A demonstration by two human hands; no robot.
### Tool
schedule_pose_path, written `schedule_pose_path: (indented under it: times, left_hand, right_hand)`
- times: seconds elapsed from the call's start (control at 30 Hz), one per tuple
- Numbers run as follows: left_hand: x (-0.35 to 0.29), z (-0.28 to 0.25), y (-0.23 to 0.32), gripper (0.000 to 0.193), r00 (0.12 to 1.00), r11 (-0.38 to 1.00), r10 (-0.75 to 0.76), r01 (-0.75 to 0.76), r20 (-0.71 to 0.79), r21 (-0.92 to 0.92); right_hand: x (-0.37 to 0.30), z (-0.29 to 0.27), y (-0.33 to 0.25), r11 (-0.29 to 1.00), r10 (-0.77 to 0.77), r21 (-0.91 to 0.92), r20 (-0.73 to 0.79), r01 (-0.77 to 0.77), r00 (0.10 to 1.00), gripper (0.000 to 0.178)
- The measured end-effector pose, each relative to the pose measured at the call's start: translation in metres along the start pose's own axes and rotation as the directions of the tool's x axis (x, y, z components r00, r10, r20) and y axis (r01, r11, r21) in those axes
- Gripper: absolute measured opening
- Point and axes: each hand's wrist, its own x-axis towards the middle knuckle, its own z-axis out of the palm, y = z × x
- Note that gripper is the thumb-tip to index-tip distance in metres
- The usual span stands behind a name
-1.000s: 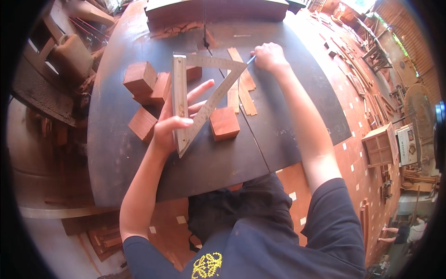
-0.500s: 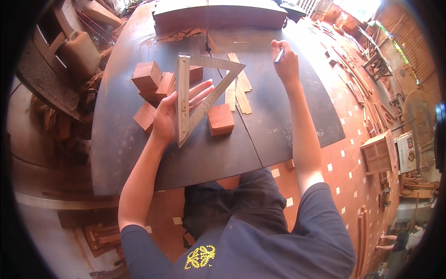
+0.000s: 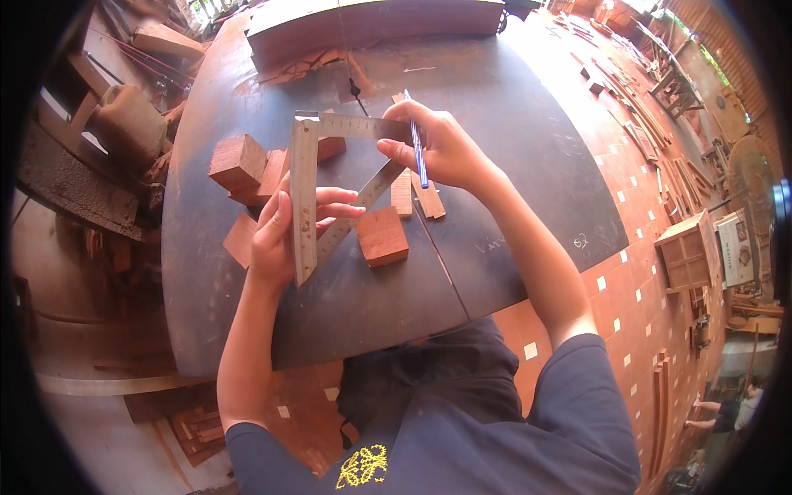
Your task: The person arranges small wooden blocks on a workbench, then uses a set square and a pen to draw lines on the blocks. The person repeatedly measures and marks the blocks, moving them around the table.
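My left hand (image 3: 271,241) holds a metal triangle square (image 3: 305,194) up above the dark table, its thick stock upright and its thin ruled edges pointing right. The fingers pass behind the stock and show through the triangle's opening. At the square's far right corner is my right hand (image 3: 441,147), closed round a blue pen (image 3: 418,153) and covering that corner. Just right of the square's lower edge lies a reddish wooden block (image 3: 382,237). Thin pale wood strips (image 3: 402,194) lie beneath my right hand. More blocks (image 3: 238,162) sit left of the square, one partly behind it.
The dark tabletop (image 3: 511,107) has a narrow slot (image 3: 441,260) and chalk marks. A long wooden piece (image 3: 371,29) stands at its far edge. Machinery and a plastic jug (image 3: 128,120) are on the left. Lumber and a wooden box (image 3: 686,252) lie on the tiled floor at right.
My right hand has come left with the pen to the square's right corner. My left hand and the square have shifted slightly left and down in view.
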Motion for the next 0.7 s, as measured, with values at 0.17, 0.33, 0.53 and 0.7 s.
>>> schedule_pose_path:
  times: [0.17,0.33,0.53,0.7]
  left_hand:
    - [0.004,0.017,0.0,0.078,0.995,0.987,0.023,-0.007,-0.096,0.162]
    - [0.013,0.032,0.004,0.1,0.993,0.994,-0.03,0.042,-0.115,0.097]
    - [0.014,0.012,0.004,0.101,0.976,0.978,-0.209,0.21,0.058,-0.013]
    - [0.012,0.002,0.005,0.101,0.955,0.957,-0.285,0.288,0.081,-0.033]
  right_hand:
    - [-0.002,-0.003,-0.007,0.992,0.054,-0.11,-0.005,-0.054,0.999,0.036]
    - [-0.002,-0.011,-0.013,0.979,0.09,-0.196,0.142,-0.061,0.986,0.039]
    - [-0.005,-0.018,0.002,0.972,0.118,-0.231,0.313,-0.045,0.942,0.038]
    - [-0.009,-0.022,-0.003,0.957,0.154,-0.288,0.398,-0.036,0.904,0.046]
